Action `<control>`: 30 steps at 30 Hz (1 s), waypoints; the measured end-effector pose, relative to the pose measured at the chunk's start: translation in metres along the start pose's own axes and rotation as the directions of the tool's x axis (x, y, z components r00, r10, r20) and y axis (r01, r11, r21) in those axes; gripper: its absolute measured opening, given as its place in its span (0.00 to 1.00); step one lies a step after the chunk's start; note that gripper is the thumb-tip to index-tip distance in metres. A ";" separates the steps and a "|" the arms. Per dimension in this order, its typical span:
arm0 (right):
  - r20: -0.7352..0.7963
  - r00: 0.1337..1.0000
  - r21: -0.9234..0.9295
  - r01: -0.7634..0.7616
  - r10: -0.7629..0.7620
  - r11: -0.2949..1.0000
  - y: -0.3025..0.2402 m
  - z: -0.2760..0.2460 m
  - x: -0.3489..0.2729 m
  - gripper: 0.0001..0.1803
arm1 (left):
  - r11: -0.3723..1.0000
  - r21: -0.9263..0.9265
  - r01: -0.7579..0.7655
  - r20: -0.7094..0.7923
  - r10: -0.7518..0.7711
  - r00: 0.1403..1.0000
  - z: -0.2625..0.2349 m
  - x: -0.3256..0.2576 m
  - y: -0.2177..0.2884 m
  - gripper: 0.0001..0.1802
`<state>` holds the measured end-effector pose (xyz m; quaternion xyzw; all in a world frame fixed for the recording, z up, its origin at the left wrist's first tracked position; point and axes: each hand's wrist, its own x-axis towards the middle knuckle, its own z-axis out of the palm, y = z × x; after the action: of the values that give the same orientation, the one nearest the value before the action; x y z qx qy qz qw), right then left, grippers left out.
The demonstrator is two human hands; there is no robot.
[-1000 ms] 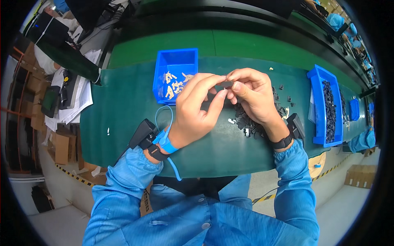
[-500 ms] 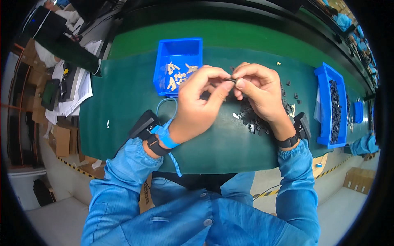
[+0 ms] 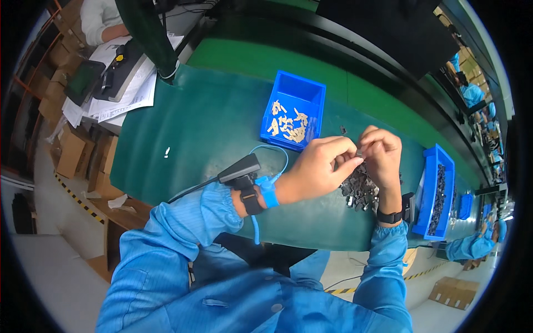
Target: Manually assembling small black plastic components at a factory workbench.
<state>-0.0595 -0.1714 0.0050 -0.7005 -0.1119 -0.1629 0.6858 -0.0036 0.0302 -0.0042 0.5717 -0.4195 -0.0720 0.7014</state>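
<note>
Both hands meet above the dark green tabletop [image 3: 211, 133]: the left hand [image 3: 321, 167] and right hand [image 3: 382, 152] each pinch fingertips tight on one small dark part [image 3: 360, 154] held between them. It sits just over a pile of black pieces [image 3: 360, 190]. A blue bin [image 3: 308, 94] of pale parts lies just beyond; another blue bin [image 3: 430, 194] sits right.

We record a dark green mat [image 3: 211, 127] over the bench, with a lighter green strip [image 3: 266, 61] behind it. Two bins are bright blue: one [image 3: 293, 110] holds pale tan pieces [image 3: 287, 125], the other [image 3: 436, 194] dark ones. The small parts [image 3: 360, 188] are black and grey. Sleeves [image 3: 183, 222] are plain blue; the wrist strap [image 3: 268, 191] is blue, the watch [image 3: 390, 216] black.
</note>
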 end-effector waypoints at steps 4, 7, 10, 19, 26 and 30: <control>-0.230 0.972 -0.330 -0.123 0.047 0.936 -0.004 -0.011 0.011 0.07 | 0.975 0.215 -0.055 -0.062 0.070 0.996 -0.003 -0.002 -0.009 0.07; -0.287 0.957 -0.534 -0.188 0.032 0.824 0.011 -0.010 0.008 0.06 | 0.944 0.260 -0.205 -0.205 0.261 0.943 -0.007 0.009 0.007 0.06; -0.112 0.991 -0.728 -0.129 0.070 0.673 0.007 0.003 0.010 0.07 | 0.853 0.417 -0.313 -0.271 0.446 0.853 -0.032 0.028 0.018 0.07; -0.054 0.994 -0.751 -0.104 0.097 0.652 -0.005 -0.021 0.005 0.07 | 0.565 0.651 -0.507 0.201 0.516 0.833 -0.018 0.022 -0.002 0.09; 0.194 0.974 -0.765 0.076 0.116 0.639 -0.018 -0.013 0.004 0.07 | 0.382 0.817 -0.432 0.348 0.270 0.898 -0.018 0.015 -0.009 0.04; 0.187 0.967 -0.764 0.034 0.171 0.645 -0.028 -0.015 0.002 0.08 | 0.331 0.850 -0.410 0.346 0.238 0.908 -0.021 0.014 -0.018 0.10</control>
<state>-0.0693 -0.1856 0.0323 -0.9414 -0.0891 -0.0814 0.3149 0.0267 0.0317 -0.0125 0.7555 -0.5496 0.2638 0.2402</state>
